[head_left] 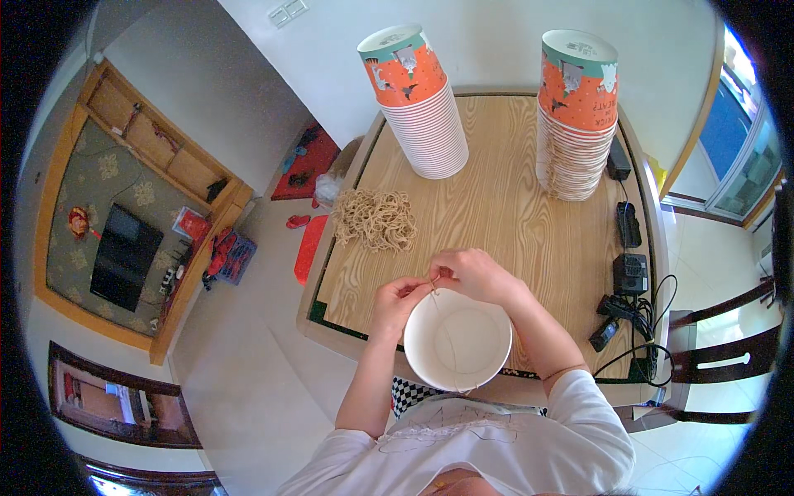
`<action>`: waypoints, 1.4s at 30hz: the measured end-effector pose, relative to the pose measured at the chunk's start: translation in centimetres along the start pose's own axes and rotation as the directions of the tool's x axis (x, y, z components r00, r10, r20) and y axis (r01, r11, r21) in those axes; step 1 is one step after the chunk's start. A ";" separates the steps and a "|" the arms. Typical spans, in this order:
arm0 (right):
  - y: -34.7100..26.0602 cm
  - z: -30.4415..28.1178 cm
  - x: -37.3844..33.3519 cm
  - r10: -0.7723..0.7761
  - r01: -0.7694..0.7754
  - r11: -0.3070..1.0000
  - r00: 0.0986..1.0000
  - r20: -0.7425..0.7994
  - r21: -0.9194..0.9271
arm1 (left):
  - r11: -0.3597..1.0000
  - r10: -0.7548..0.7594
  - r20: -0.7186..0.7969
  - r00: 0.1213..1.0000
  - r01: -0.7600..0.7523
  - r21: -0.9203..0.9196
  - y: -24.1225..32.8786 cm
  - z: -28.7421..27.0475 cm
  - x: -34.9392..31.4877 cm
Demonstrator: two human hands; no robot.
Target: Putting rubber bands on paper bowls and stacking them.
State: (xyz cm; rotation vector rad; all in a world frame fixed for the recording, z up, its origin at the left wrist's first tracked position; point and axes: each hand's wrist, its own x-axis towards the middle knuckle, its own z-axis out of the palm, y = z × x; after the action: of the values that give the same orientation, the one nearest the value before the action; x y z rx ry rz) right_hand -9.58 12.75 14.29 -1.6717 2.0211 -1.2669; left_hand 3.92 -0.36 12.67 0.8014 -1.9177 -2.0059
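A white-lined paper bucket (475,343) stands at the table's near edge, against my body, its mouth facing up. Thin brown twine (436,286) crosses its mouth and reaches the far rim. There my left hand (397,304) pinches the twine beside the rim. Just to its right, my right hand (470,274) is closed on the same twine, fingertips nearly touching the left ones. Whether the twine passes through a hole in the rim is hidden by my fingers. A loose heap of cut twine (376,221) lies beyond my left hand.
At the back stand two tall stacks of nested orange and green paper buckets, a left stack (426,124) and a right stack (576,157) with twine about its rims. Black adapters (631,273) and cables line the table's right edge. A dark chair (728,360) is at right.
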 end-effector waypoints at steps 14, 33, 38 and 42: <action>0.1 -0.6 0.1 0.036 -0.039 0.998 0.997 0.066 0.045 | 0.975 0.056 0.156 0.986 -0.087 0.206 0.3 -1.0 0.9; 0.3 -0.1 0.0 -0.004 -0.002 0.996 0.997 0.078 0.087 | 0.951 -0.034 0.042 0.999 0.045 -0.306 -2.0 -1.7 1.8; -0.6 -0.5 0.1 0.048 -0.056 0.997 0.991 0.128 0.059 | 0.935 -0.007 0.055 0.998 0.026 -0.354 -1.7 -1.8 1.5; -0.5 -0.6 0.0 0.047 -0.056 0.997 0.989 0.139 0.060 | 0.938 -0.016 0.033 0.999 0.027 -0.346 -1.0 -1.5 1.1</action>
State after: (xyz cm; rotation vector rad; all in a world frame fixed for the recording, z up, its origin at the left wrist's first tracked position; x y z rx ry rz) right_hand -9.62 13.04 14.99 -1.6203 1.9112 -1.1528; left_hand 4.03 -2.16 11.50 0.7037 -1.5068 -2.2900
